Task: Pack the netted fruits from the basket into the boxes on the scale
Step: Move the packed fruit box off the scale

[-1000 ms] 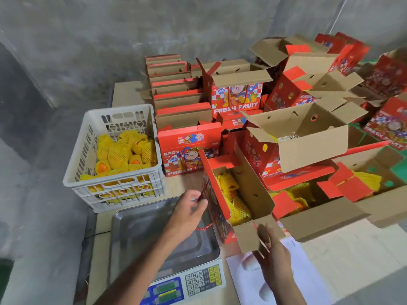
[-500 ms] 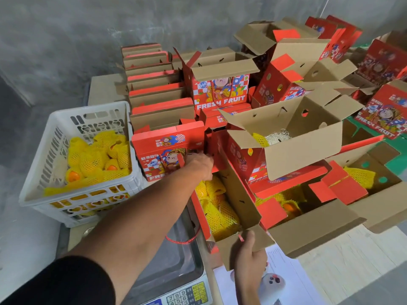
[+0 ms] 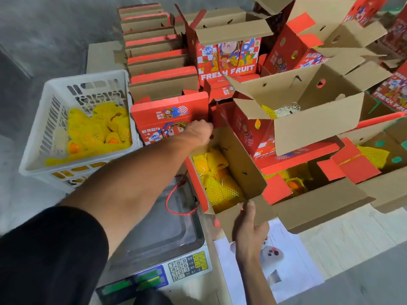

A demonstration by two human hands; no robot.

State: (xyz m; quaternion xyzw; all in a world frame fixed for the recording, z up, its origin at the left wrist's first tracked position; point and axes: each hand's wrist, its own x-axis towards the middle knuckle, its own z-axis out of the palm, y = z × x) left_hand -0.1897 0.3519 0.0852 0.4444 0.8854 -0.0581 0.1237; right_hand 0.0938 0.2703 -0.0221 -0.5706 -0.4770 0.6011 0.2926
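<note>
A white plastic basket (image 3: pixel 39 150) at the left holds several fruits in yellow net sleeves (image 3: pixel 97 133). An open red fruit box (image 3: pixel 244 170) with netted fruits (image 3: pixel 218 179) inside stands just right of the steel scale (image 3: pixel 158 236); its red cord handle hangs over the pan. My left hand (image 3: pixel 198 130) reaches across the scale and grips the box's far left corner. My right hand (image 3: pixel 248 230) holds the box's near cardboard flap, thumb on the edge.
Flat folded red boxes (image 3: pixel 160 62) are stacked behind the basket. Many open red "FRESH FRUIT" boxes (image 3: pixel 295 119) crowd the right and back, some with netted fruit. A printed paper sheet (image 3: pixel 284 256) lies under my right hand. A grey wall rises behind.
My left hand left the cord handle near the scale and stretched forward to the box's far corner. The view moved closer over the table. My right hand stayed on the near flap.
</note>
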